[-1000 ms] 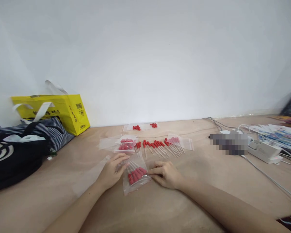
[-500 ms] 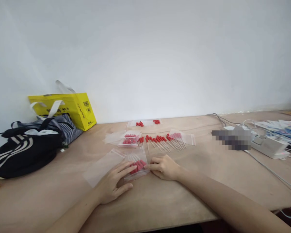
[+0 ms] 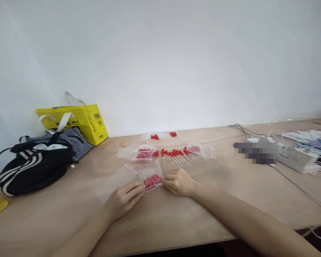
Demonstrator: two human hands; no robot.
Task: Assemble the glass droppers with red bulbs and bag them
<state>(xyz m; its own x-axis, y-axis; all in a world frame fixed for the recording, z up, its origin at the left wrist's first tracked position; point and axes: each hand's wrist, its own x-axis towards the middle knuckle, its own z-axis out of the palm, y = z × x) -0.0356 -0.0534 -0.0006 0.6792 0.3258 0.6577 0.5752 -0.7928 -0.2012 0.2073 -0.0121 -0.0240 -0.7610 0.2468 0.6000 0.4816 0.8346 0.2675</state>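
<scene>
A clear zip bag (image 3: 152,184) lies on the table before me, holding several thin white sticks with red tips pointing towards me. My left hand (image 3: 127,198) grips its left edge, thumb and fingers together. At the opposite edge my right hand (image 3: 179,182) pinches the bag, fingers curled. An unfilled clear bag (image 3: 115,180) lies flat, partly under my left hand. Just beyond, loose red-tipped sticks (image 3: 176,153) are spread in a row. Filled bags (image 3: 143,154) are stacked to the left of that row, and a bag (image 3: 202,151) partly covers its right end.
Against the wall lies another clear bag (image 3: 164,135) with red-tipped sticks. A yellow bag (image 3: 93,123), a striped bag (image 3: 79,141) and a black bag (image 3: 40,171) stand at left. At right are a power strip (image 3: 296,160), cables and printed packets (image 3: 310,139).
My left hand's spread fingers have drawn together on the bag's left edge. My right hand's extended index finger has curled in at the right edge. The red tips now lie more evenly side by side.
</scene>
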